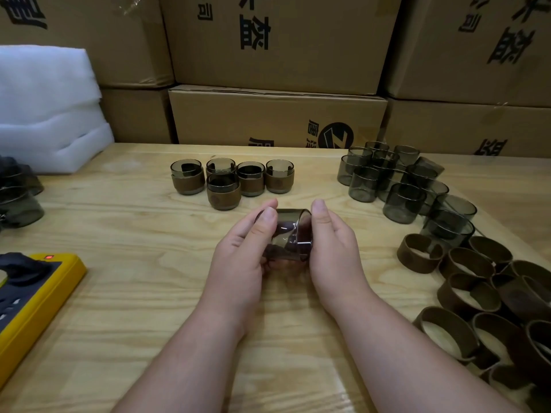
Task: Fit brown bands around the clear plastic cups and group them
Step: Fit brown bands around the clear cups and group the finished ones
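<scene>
Centrally, above pale wooden table (pixel 149 308): smoky clear plastic cup (pixel 290 234) on its side, gripped between left hand (pixel 241 257) and right hand (pixel 334 254), fingers curled. Behind, five brown-banded cups (pixel 231 180); right, loose brown bands (pixel 477 287).

- Two bare forearms are seen, uncovered from wrist to the lower frame edge; no sleeve is shown.
- The left hand (pixel 244 248) is bare: no glove, ring or watch is worn.
- The right hand (pixel 334 248) is likewise bare, with short, unpainted nails seen on the thumbs.
</scene>
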A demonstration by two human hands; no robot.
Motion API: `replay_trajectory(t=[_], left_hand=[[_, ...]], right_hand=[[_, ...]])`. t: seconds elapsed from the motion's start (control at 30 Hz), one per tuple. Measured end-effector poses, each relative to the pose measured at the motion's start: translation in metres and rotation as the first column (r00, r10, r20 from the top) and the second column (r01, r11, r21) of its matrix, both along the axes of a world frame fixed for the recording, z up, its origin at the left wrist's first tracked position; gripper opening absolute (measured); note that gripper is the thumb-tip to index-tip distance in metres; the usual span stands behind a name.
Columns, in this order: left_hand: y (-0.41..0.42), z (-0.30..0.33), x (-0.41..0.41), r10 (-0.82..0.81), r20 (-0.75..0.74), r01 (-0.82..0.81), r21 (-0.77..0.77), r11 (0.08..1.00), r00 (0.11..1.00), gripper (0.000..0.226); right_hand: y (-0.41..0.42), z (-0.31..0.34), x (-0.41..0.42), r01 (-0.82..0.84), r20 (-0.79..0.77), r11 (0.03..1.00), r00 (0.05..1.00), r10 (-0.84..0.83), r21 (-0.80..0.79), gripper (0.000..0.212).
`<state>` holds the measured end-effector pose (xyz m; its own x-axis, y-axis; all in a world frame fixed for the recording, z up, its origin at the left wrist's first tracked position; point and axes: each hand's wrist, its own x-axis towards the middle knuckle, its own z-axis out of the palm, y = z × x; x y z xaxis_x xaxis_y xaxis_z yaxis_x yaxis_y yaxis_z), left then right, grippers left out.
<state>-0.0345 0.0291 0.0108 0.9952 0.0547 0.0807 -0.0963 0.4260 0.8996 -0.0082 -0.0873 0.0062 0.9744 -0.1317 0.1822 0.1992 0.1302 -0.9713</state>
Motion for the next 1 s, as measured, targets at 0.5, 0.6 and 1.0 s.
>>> replay_trajectory(t=[0.5, 0.6, 1.0], left_hand=[[0.001, 0.0, 0.003, 0.071, -0.036, -0.072, -0.048, 0.996, 0.997, 0.055], [0.003, 0.001, 0.003, 0.056, -0.035, -0.059, -0.091, 0.994, 0.998, 0.047], [0.005, 0.001, 0.006, 0.044, -0.123, -0.065, -0.173, 0.983, 0.991, 0.046]], right_hand=[[0.001, -0.007, 0.001, -0.233, 0.076, 0.97, 0.968, 0.238, -0.074, 0.059], [-0.001, -0.005, 0.002, -0.261, 0.09, 0.964, 0.96, 0.265, -0.047, 0.052], [-0.002, -0.005, 0.007, -0.152, -0.017, 0.988, 0.988, 0.152, -0.023, 0.034]])
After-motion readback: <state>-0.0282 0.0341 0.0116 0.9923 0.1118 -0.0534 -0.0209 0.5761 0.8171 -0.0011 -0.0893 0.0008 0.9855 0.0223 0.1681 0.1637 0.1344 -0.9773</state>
